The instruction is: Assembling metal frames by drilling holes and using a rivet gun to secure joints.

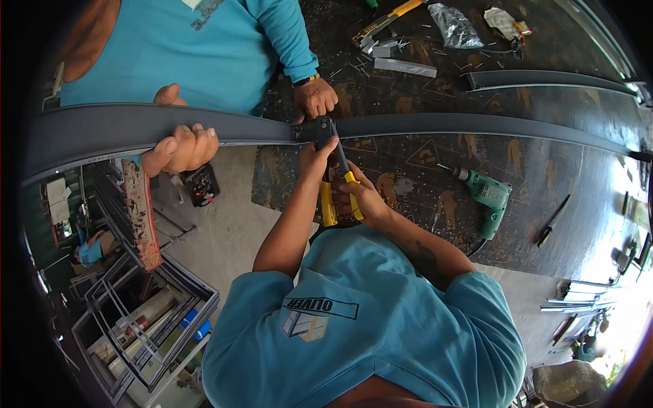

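Observation:
A long dark grey metal profile [170,126] comes in from the left and meets a second grey profile [462,124] at a black joint in the middle. Right at this joint, my left hand [318,158] is closed, its thumb against the black head of a hand riveter; its other fingers are mostly hidden. My right hand [362,197] is wrapped round the yellow handles of the hand riveter [342,162], whose handles stand apart. Across from me, a co-worker's hand [317,98] presses by the joint. That person's other hand [183,149] grips the left profile.
A green drill [486,197] and a black-handled pointed tool [554,221] lie on the dark table [408,231]. Beyond are a yellow-handled hammer [388,22], metal offcuts [405,68], a plastic bag [456,27] and another profile [551,80]. Metal frames [146,326] stand lower left.

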The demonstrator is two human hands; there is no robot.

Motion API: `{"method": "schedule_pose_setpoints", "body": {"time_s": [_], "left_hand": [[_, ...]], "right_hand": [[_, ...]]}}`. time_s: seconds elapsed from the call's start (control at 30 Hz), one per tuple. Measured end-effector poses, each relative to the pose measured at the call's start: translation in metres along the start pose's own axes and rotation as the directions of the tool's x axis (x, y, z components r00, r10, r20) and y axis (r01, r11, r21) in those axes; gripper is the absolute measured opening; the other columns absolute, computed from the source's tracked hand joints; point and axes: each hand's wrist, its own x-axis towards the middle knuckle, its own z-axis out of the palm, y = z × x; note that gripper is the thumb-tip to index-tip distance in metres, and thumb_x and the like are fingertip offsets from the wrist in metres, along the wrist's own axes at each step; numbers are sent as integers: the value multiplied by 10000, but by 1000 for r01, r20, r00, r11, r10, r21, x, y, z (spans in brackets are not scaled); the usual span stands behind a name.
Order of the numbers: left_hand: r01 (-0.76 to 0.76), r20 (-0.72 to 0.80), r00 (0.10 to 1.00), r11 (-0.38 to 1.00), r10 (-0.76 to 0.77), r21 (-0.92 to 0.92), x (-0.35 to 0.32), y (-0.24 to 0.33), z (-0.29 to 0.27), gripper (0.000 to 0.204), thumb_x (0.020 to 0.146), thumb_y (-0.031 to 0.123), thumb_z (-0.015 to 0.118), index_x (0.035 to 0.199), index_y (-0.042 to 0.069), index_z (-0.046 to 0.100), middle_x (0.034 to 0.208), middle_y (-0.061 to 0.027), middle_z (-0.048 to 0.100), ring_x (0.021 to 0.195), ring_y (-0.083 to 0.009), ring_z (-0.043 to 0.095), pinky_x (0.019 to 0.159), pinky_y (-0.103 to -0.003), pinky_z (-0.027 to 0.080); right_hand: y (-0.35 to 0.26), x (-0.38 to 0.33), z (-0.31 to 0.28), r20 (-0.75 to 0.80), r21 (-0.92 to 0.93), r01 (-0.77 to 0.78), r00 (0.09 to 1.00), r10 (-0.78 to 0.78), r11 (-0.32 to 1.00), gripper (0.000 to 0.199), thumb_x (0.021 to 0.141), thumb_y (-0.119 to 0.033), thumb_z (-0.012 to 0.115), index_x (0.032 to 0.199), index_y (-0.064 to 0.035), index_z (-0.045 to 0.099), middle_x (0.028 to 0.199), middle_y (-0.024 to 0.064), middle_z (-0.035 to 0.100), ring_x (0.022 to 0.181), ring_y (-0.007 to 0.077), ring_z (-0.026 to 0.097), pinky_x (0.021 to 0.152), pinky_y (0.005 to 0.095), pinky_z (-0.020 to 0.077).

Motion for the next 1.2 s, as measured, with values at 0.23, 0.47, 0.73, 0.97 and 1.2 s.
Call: {"method": "schedule_pose_setpoints", "body": {"time_s": [0.23,0.47,0.73,0.97,1.2], "left_hand": [[61,38,997,994,-64,89,7,0,-23,291,814,355,735,828,78,649,731,-3,602,591,-114,558,517,-280,445],[120,80,989,992,-123,36,10,-6,-31,266,810,302,752,828,66,631,680,2,591,535,-98,550,487,-254,434],[93,95,991,996,-93,5,12,-21,-54,330,814,390,733,794,76,631,679,2,585,565,-97,536,517,-260,429],[-26,43,999,998,28,-63,6,-4,-53,788,753,201,811,1301,29,270,770,-68,573,562,-159,569,483,-289,486],[38,-1,999,999,-38,-4,-2,4,-52,708,766,243,803,1276,74,341,766,-68,588,581,-144,582,514,-278,494]], "right_hand": [[13,14,15,-40,2,-44,998,44,999,679,910,-49,434,1514,-232,181,1218,154,538,1029,273,620,782,408,548],[21,10,28,-77,-26,2,997,-4,1000,659,904,-45,437,1501,-226,225,1205,141,542,996,264,629,761,385,544],[41,22,43,-143,-111,77,985,-92,991,660,885,-58,505,1485,-183,258,998,77,553,823,181,575,699,351,525],[40,20,54,-120,58,57,992,-50,997,564,918,-117,517,1443,-147,311,1000,99,578,841,205,605,730,361,530],[57,41,47,-27,203,-370,923,383,906,379,865,-379,553,1096,-78,567,1047,130,623,845,263,629,773,419,519]]}}
